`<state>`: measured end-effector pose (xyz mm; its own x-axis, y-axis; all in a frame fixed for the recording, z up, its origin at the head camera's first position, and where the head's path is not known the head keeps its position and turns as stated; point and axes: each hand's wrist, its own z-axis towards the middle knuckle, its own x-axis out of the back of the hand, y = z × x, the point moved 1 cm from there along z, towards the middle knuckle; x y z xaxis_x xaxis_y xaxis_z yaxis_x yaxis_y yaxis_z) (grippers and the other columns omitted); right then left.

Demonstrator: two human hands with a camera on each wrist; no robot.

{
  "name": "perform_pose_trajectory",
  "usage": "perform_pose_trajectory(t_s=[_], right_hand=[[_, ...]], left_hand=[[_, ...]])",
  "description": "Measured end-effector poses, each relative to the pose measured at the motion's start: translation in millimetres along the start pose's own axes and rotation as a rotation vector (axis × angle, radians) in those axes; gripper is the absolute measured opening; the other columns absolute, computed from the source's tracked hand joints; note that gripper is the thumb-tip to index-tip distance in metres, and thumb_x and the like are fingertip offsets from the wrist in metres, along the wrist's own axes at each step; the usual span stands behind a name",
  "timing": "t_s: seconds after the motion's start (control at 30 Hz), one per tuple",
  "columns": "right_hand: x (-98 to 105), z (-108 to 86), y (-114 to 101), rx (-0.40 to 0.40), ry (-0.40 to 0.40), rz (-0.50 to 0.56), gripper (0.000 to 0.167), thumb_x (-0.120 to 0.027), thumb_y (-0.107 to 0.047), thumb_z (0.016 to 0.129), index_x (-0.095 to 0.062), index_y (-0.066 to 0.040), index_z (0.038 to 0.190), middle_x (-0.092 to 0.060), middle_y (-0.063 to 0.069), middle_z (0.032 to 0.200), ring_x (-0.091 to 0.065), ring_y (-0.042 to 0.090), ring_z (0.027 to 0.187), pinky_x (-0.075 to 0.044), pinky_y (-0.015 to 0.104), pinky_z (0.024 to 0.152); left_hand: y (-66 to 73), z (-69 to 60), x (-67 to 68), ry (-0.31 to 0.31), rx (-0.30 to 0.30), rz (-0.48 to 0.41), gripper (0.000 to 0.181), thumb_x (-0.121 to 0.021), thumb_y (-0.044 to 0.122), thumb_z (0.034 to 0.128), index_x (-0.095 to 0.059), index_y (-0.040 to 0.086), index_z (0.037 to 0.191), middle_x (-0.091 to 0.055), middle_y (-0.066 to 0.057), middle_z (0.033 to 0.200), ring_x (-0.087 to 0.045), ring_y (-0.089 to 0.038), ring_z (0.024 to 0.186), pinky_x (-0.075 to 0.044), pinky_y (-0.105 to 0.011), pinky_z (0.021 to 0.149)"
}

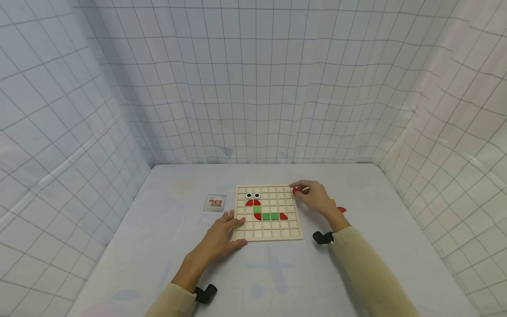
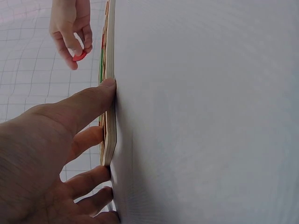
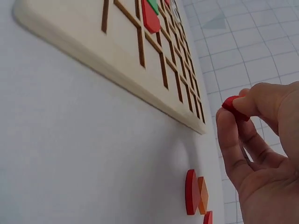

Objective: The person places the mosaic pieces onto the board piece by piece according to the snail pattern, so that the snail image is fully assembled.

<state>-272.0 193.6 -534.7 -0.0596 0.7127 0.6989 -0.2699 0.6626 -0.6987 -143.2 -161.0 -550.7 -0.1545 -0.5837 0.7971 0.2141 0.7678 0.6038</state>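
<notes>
A wooden grid board (image 1: 273, 233) lies on the white table, carrying two eye pieces (image 1: 252, 195), several red rounded pieces (image 1: 257, 216) and green squares (image 1: 274, 216). My left hand (image 1: 218, 237) rests at its lower left corner, thumb against the near edge and fingers fairly straight along the left side. Over the board's upper right corner, my right hand (image 1: 315, 198) pinches a small red rounded piece (image 3: 235, 108) between thumb and fingertips. In the right wrist view, that piece is held up off the board.
Left of the board lies a small picture card (image 1: 215, 203) with a coloured figure on a grid. Loose red pieces (image 3: 192, 192) and an orange piece (image 3: 203, 195) lie right of the board, partly behind the right hand in the head view. Grid-patterned curtains (image 1: 253, 88) surround the table.
</notes>
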Motion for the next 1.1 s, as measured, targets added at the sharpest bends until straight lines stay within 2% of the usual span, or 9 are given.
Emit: perform_pose_trajectory(t_s=[0.13, 0.3, 0.4, 0.5, 0.6, 0.83, 1.1], right_hand=[[-5.4, 4.1, -9.2, -0.035, -0.009, 0.095, 0.025, -0.081, -0.015, 0.11, -0.084, -0.008, 0.133, -0.086, 0.012, 0.127, -0.084, 0.034, 0.117, -0.069, 0.043, 0.098], [-18.4, 9.0, -21.7, -0.038, -0.026, 0.124, 0.018, -0.086, -0.017, 0.108, -0.086, -0.009, 0.124, -0.087, 0.011, 0.122, -0.081, 0.027, 0.107, -0.064, 0.031, 0.091], [-28.1, 12.2, -28.0, -0.026, -0.047, 0.111, 0.015, -0.086, -0.018, 0.108, -0.087, -0.011, 0.12, -0.089, 0.01, 0.118, -0.081, 0.023, 0.103, -0.064, 0.033, 0.091], [-37.0, 14.4, -34.4, -0.02, -0.071, 0.092, 0.011, -0.085, -0.017, 0.109, -0.088, -0.012, 0.118, -0.089, 0.009, 0.117, -0.083, 0.023, 0.105, -0.068, 0.037, 0.095], [-44.1, 15.5, -41.3, -0.026, -0.1, 0.078, 0.009, -0.083, -0.017, 0.11, -0.089, -0.013, 0.116, -0.088, 0.008, 0.119, -0.083, 0.024, 0.108, -0.07, 0.042, 0.098], [-56.6, 19.0, -54.6, 0.012, -0.137, 0.02, 0.009, -0.081, -0.017, 0.112, -0.09, -0.016, 0.114, -0.088, 0.004, 0.118, -0.081, 0.024, 0.109, -0.069, 0.046, 0.104], [-66.0, 22.8, -59.7, 0.0, -0.147, -0.029, 0.009, -0.08, -0.019, 0.112, -0.088, -0.015, 0.117, -0.086, 0.004, 0.12, -0.077, 0.022, 0.111, -0.067, 0.045, 0.107]], left_hand=[[0.3, -0.8, 0.7, 0.013, -0.019, 0.002, 0.069, -0.097, 0.028, 0.0966, -0.072, 0.008, 0.158, -0.05, -0.031, 0.18, -0.042, -0.057, 0.171, -0.042, -0.073, 0.136], [0.9, -0.6, 2.2, -0.007, 0.008, -0.019, 0.072, -0.099, 0.03, 0.0953, -0.072, 0.009, 0.159, -0.047, -0.029, 0.182, -0.038, -0.055, 0.174, -0.038, -0.074, 0.139], [-3.3, 0.4, -0.3, 0.002, -0.005, -0.024, 0.073, -0.099, 0.032, 0.0945, -0.072, 0.01, 0.159, -0.048, -0.029, 0.182, -0.039, -0.056, 0.173, -0.038, -0.075, 0.138], [-12.9, 3.2, -6.3, 0.022, -0.033, -0.025, 0.074, -0.099, 0.036, 0.0941, -0.072, 0.013, 0.159, -0.049, -0.028, 0.182, -0.041, -0.056, 0.172, -0.04, -0.076, 0.136], [-14.8, 3.2, -7.7, 0.02, -0.036, -0.028, 0.075, -0.099, 0.039, 0.0945, -0.072, 0.014, 0.16, -0.048, -0.028, 0.182, -0.04, -0.056, 0.172, -0.04, -0.077, 0.135], [0.2, 0.2, 2.7, -0.018, 0.011, -0.038, 0.073, -0.098, 0.033, 0.0963, -0.071, 0.011, 0.16, -0.046, -0.028, 0.183, -0.037, -0.054, 0.175, -0.037, -0.074, 0.139], [0.7, -0.1, 2.2, -0.025, 0.026, -0.023, 0.072, -0.098, 0.034, 0.0968, -0.072, 0.012, 0.16, -0.045, -0.026, 0.185, -0.037, -0.051, 0.176, -0.038, -0.071, 0.14]])
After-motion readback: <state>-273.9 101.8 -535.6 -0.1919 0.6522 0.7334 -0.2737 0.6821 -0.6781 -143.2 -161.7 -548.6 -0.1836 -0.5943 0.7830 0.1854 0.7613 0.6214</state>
